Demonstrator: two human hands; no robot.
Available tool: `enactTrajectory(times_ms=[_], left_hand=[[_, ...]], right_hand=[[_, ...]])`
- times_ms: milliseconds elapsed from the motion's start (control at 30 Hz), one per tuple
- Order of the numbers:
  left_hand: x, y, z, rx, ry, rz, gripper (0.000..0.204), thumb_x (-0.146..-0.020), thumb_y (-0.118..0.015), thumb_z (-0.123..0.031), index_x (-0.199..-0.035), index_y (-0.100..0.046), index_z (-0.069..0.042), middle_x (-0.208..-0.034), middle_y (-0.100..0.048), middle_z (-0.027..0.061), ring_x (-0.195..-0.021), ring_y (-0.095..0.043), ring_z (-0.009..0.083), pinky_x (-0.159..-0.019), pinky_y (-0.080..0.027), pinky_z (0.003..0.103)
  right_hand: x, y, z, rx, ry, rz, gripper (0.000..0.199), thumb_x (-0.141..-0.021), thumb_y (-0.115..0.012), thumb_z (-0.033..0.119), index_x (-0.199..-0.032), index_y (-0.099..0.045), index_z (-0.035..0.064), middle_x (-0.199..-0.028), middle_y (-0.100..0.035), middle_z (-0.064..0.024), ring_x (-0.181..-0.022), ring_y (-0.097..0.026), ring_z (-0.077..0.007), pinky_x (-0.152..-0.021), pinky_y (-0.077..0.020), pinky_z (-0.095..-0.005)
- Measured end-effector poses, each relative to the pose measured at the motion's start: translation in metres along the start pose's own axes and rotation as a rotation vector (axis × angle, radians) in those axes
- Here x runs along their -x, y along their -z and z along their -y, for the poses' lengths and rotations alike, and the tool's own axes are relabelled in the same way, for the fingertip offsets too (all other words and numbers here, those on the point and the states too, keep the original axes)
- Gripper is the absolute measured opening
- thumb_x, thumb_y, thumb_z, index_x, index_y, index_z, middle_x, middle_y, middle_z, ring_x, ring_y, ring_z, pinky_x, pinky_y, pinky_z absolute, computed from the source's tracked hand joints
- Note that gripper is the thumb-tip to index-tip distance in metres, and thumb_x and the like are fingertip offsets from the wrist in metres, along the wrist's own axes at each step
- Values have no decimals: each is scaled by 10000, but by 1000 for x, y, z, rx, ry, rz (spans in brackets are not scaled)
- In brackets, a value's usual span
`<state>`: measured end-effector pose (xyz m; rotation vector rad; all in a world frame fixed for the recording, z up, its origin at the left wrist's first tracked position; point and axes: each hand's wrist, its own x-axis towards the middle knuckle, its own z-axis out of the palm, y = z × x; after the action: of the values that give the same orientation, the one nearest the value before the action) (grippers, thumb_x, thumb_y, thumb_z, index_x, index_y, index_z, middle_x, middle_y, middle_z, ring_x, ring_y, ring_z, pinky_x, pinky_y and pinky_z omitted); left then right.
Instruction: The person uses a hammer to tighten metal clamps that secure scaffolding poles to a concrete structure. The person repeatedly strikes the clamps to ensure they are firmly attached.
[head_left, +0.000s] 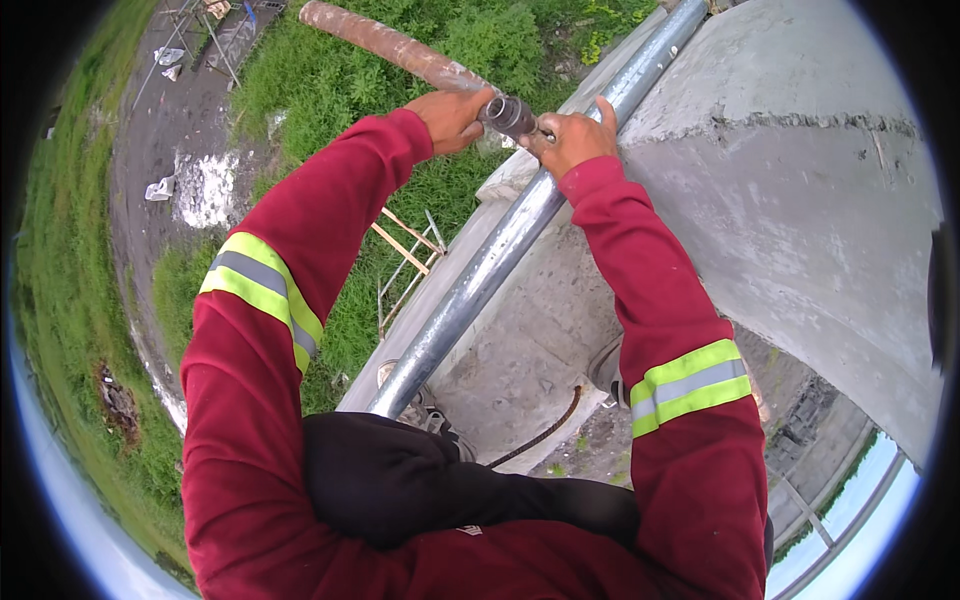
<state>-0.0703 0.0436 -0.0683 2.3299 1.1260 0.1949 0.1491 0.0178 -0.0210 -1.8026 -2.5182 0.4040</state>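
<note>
A rusty brown pipe (pixel 400 48) slants in from the upper left, and my left hand (pixel 450 118) is closed around its near end. Between my hands sits a dark metal pipe coupler (pixel 510 115), round and hollow, close against that pipe end. My right hand (pixel 578 138) pinches the coupler's right side, one finger raised toward the shiny galvanized pipe (pixel 490 260). That galvanized pipe runs diagonally under my right hand and wrist. How the coupler joins the rusty pipe is partly hidden by my left fingers.
Grey concrete (pixel 780 210) rises on the right, with a concrete ledge (pixel 540 350) below me. A bent rebar (pixel 540 430) sticks out near my shoes. Far below on the left are grass (pixel 340 90), a dirt track (pixel 150 200) and a metal frame (pixel 410 265).
</note>
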Motion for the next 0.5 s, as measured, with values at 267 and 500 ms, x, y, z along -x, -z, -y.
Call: enactTrajectory(times_ms=[267, 500], left_hand=[[16, -9, -26, 25, 128, -37, 381, -853, -507, -162, -1139, -338, 26, -847, -596, 267, -797, -598, 430, -726, -472, 507], [28, -13, -46, 139, 237, 15, 375, -857, -473, -183, -1110, -335, 57, -696, -578, 264, -670, -589, 451, -662, -476, 513]], right_hand=[[1, -2, -2, -46, 13, -40, 364, -797, -687, 420, -957, -712, 95, -772, -675, -132, -816, -646, -254, -1101, -188, -422], [1, -1, 0, -24, -4, -18, 328, -809, -681, 403, -969, -712, 119, -755, -673, -100, -805, -644, -225, -1104, -187, -413]])
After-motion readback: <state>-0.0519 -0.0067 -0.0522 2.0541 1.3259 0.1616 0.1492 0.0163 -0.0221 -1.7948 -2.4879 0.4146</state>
